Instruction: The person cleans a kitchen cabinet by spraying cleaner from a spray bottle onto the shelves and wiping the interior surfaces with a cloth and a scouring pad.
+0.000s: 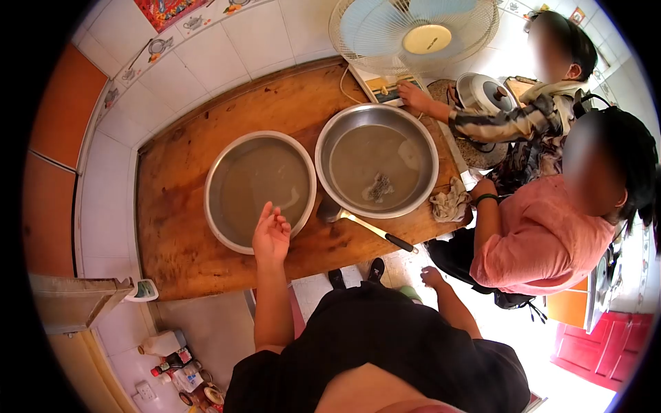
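My left hand (272, 237) is raised at the near rim of the left metal basin (213, 224), palm turned up and fingers loosely curled but apart, with nothing in it. My right hand (432, 277) hangs low past the table's front edge, small in view, its fingers slack and no object visible in them. Greyish, cloudy liquid fills both the left basin and the right metal basin (432, 175). A mottled grey patch shows in the right basin; I cannot tell what it is. Below that basin lies a ladle (375, 230), its black grip reaching over the table edge.
A crumpled rag (451, 202) lies on the wooden table (172, 199) at right. Behind the basins stands an electric fan (413, 34). One person in pink (537, 234) and another in a patterned sleeve (502, 126) are at right, near a lidded pot (482, 93).
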{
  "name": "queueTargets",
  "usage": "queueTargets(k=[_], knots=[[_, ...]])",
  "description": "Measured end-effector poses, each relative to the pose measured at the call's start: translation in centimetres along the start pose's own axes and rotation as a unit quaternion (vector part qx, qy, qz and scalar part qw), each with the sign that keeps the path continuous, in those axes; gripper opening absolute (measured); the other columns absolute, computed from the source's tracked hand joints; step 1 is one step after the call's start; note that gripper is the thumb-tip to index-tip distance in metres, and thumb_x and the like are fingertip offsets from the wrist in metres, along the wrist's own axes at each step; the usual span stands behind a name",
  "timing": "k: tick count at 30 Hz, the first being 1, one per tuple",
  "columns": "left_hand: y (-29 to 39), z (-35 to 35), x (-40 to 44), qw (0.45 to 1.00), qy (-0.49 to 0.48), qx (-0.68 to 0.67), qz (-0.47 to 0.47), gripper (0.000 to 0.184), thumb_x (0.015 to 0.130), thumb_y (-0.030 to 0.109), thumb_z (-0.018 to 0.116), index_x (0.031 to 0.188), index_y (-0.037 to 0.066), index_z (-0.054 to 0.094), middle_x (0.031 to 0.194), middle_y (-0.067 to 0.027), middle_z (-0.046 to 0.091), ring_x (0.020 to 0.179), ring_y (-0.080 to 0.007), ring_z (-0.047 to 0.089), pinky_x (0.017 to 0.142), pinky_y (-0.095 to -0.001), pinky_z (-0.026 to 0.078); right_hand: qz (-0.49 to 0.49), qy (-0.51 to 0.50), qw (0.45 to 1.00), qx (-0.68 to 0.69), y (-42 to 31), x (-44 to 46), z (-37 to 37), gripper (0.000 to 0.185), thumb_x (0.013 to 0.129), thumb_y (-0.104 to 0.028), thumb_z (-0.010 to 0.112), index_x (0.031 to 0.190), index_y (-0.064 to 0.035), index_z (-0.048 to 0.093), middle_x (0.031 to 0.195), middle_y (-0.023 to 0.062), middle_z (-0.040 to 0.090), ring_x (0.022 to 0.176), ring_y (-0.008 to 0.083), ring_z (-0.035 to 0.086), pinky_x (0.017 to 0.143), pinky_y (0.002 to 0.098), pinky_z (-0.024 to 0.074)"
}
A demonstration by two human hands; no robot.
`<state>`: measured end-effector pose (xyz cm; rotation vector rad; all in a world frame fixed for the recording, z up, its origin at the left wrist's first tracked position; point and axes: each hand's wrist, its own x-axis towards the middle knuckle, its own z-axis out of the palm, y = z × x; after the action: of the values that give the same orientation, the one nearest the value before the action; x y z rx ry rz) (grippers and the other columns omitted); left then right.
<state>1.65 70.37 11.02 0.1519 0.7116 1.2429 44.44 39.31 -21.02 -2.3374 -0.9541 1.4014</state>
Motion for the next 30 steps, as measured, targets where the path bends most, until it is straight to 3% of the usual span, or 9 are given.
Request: queueTargets(k=[3,6,8,9,11,13,18,30], knots=[[0.0,0.3,0.3,1.000,-0.005,0.005,0.000,0.037,0.085,0.001,0.048,0.121,0.005,0.045,0.097,-0.0065,0.056,0.078,-0.0142,0.053,0.066,-0.0260,0.046,0.038,-0.062,0.996,-0.050,1.2,-0.5,0.8,0.031,0.075,-0.011,0.059,0.105,-0.0036,0.055,0.073,0.0130,0.060,0.055,0.0207,0.059,0.047,0.0343,0.0510],[0.0,0.8,0.6,1.000,-0.020,0.008,-0.005,0.036,0.085,0.001,0.047,0.121,0.005,0.045,0.096,-0.0066,0.057,0.078,-0.0142,0.053,0.066,-0.0259,0.046,-0.056,-0.094,0.978,-0.178,3.2,-1.3,1.1,0.017,0.075,-0.010,0.058,0.091,-0.0034,0.058,0.072,0.0123,0.059,0.055,0.0212,0.059,0.045,0.0344,0.0495],[-0.1,0.9,0.7,0.999,-0.031,0.008,-0.012,0.036,0.085,0.001,0.046,0.121,0.005,0.045,0.095,-0.0067,0.057,0.078,-0.0142,0.053,0.066,-0.0259,0.046,-0.230,-0.143,0.865,-0.423,3.9,-1.6,0.3,0.009,0.075,-0.010,0.057,0.081,-0.0035,0.058,0.071,0.0121,0.058,0.054,0.0212,0.059,0.044,0.0343,0.0485],[-0.2,1.1,0.8,0.999,-0.035,0.008,-0.017,0.036,0.086,0.001,0.046,0.121,0.005,0.045,0.095,-0.0067,0.057,0.078,-0.0142,0.054,0.066,-0.0260,0.046,-0.268,-0.094,0.897,-0.339,6.5,-0.8,0.7,0.008,0.075,-0.010,0.056,0.070,-0.0041,0.056,0.071,0.0119,0.057,0.053,0.0213,0.058,0.041,0.0341,0.0467],[-0.4,1.4,1.1,0.999,-0.041,0.008,-0.025,0.035,0.086,0.001,0.046,0.120,0.005,0.045,0.094,-0.0068,0.057,0.078,-0.0142,0.054,0.066,-0.0261,0.046,-0.080,-0.079,0.982,-0.153,5.9,-1.1,1.2,0.008,0.075,-0.010,0.056,0.070,-0.0042,0.056,0.071,0.0119,0.057,0.052,0.0214,0.058,0.041,0.0341,0.0464],[-0.8,1.6,1.3,0.998,-0.044,0.006,-0.034,0.034,0.085,0.001,0.046,0.119,0.005,0.046,0.094,-0.0067,0.057,0.077,-0.0142,0.054,0.065,-0.0262,0.046,0.089,-0.092,0.991,-0.029,4.3,-1.7,0.9,0.008,0.075,-0.010,0.056,0.079,-0.0034,0.057,0.071,0.0117,0.057,0.050,0.0210,0.057,0.040,0.0340,0.0469],[-1.1,1.9,1.5,0.997,-0.057,0.005,-0.043,0.031,0.085,0.000,0.046,0.116,0.005,0.048,0.093,-0.0062,0.058,0.076,-0.0143,0.055,0.065,-0.0265,0.047,0.030,-0.037,0.999,-0.004,3.8,-2.0,2.2,0.025,0.076,-0.011,0.057,0.099,-0.0030,0.055,0.072,0.0118,0.058,0.052,0.0203,0.057,0.044,0.0332,0.0495],[-0.7,0.3,1.3,0.998,-0.032,-0.007,-0.049,0.030,0.085,0.001,0.047,0.114,0.006,0.052,0.093,-0.0062,0.060,0.078,-0.0145,0.056,0.066,-0.0263,0.048,0.049,-0.046,0.998,-0.020,2.7,-1.5,1.6,0.028,0.075,-0.011,0.058,0.102,-0.0026,0.055,0.071,0.0118,0.058,0.051,0.0194,0.057,0.043,0.0320,0.0485]])
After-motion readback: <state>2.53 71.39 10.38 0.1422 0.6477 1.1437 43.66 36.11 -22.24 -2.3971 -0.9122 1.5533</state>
